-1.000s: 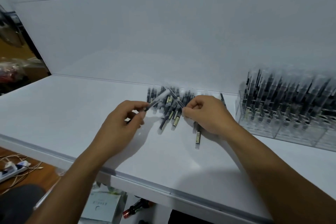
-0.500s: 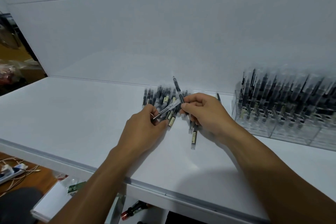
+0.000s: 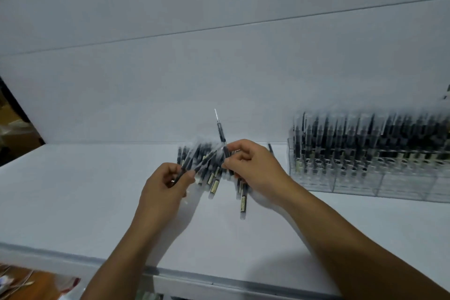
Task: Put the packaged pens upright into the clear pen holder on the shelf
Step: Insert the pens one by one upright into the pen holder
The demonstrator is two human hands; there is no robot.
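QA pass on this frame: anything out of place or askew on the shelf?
Nothing damaged or spilled. Loose packaged pens lie in a heap on the shelf, not upright; one stray pen lies nearer the front edge. The clear pen holder looks orderly.
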